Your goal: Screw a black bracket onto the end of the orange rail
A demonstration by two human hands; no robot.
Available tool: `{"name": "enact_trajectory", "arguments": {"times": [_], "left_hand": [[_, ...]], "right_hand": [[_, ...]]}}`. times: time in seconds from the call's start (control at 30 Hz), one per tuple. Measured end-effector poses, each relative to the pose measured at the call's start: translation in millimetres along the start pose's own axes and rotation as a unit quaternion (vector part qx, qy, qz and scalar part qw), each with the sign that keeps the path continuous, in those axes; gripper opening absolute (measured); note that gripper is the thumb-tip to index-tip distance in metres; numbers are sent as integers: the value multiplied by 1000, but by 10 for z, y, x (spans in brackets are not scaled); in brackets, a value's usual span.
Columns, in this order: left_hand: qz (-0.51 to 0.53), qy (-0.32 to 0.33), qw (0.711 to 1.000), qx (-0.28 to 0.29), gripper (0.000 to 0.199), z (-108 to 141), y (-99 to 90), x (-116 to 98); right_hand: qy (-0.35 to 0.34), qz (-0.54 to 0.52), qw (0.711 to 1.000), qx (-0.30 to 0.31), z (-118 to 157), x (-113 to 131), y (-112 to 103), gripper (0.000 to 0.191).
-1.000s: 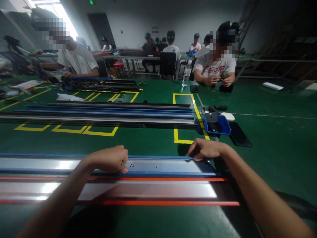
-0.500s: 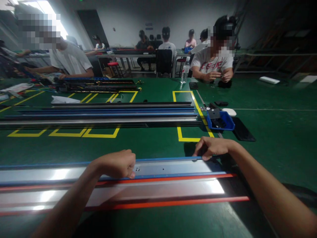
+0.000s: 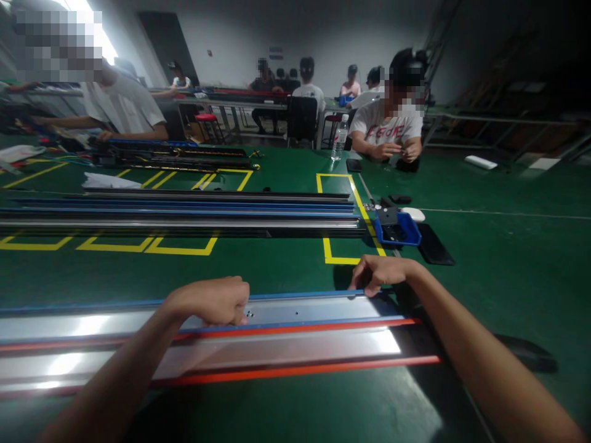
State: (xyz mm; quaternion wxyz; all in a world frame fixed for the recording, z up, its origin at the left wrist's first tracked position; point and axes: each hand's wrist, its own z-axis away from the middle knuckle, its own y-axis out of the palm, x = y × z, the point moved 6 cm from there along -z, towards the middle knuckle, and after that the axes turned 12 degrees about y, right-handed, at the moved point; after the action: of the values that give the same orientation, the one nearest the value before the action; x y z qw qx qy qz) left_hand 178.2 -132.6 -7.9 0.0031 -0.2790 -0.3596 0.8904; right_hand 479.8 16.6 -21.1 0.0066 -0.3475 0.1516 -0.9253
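Two long metal profiles lie side by side on the green table. The farther one has blue edges (image 3: 277, 307), a few small holes and a shiny face; the nearer one has red edges (image 3: 295, 351). My left hand (image 3: 215, 301) rests on the blue-edged profile just left of the holes, its fingers curled; what they hold, if anything, is hidden. Near the right end of that profile, my right hand (image 3: 381, 274) has its thumb and bent forefinger apart, with fingertips at the far blue edge.
More long profiles (image 3: 231, 215) lie across the table beyond my hands. A blue bin (image 3: 397, 237) with black parts sits at their right end, beside a dark flat object (image 3: 435, 245). A bottle (image 3: 340, 138) stands farther back, near a seated person (image 3: 390, 126).
The view has shifted slightly, so most things appear a little farther left. Both hands keep nearly the same places on the blue-edged profile.
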Motion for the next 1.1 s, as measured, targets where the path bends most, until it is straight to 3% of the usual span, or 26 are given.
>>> {"name": "enact_trajectory", "arguments": {"times": [0.17, 0.23, 0.33, 0.43, 0.5, 0.63, 0.77, 1.1], "left_hand": [[51, 38, 998, -3, 46, 240, -136, -115], [50, 46, 996, -58, 47, 327, -333, -95], [-40, 29, 984, -174, 45, 285, -719, 71], [-186, -24, 926, -328, 44, 79, -1066, 310], [-212, -53, 905, -364, 45, -121, -1119, 482], [-238, -87, 883, -396, 46, -363, -1029, 734], [-241, -108, 877, -401, 47, -375, -949, 860], [-229, -180, 873, -391, 49, -326, -969, 856]], "right_hand": [[-24, 72, 997, -1, 127, 159, 16, 53], [-50, 98, 993, -52, 213, 265, -95, 52], [-69, 127, 969, -202, 276, 386, -446, 45], [-53, 191, 888, -414, 235, 432, -855, 36], [-41, 208, 854, -476, 104, 407, -995, 35], [-37, 243, 823, -513, -200, 298, -1029, 36], [-37, 272, 814, -511, -360, 177, -962, 37], [-25, 295, 799, -524, -361, 105, -886, 39]]}}
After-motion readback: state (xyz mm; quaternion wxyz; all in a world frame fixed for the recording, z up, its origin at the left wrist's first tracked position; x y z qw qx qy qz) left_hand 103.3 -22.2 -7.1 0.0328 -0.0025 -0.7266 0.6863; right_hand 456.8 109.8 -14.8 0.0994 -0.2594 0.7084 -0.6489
